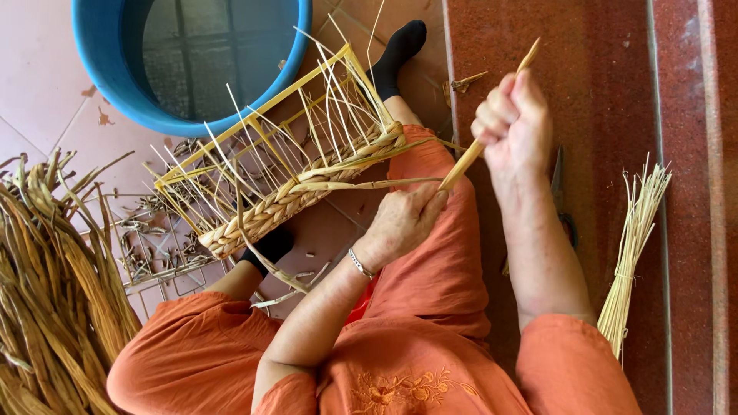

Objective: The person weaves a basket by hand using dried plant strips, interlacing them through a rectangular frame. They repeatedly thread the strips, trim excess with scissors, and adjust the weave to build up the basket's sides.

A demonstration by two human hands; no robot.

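Right hand [513,115] fisted tight round flat straw strand [470,157], pulled up and away to right; left hand [401,223] down at strand's lower end, fingers curled, pinching it where it leaves braided edge; half-woven basket frame [288,154] resting tilted across lap, thin spokes sticking up all over; blue tub [108,69] of water on tiles just past frame; big heap of dried reeds [54,292] off to left; small tied straw bundle [634,246] on red step at right.
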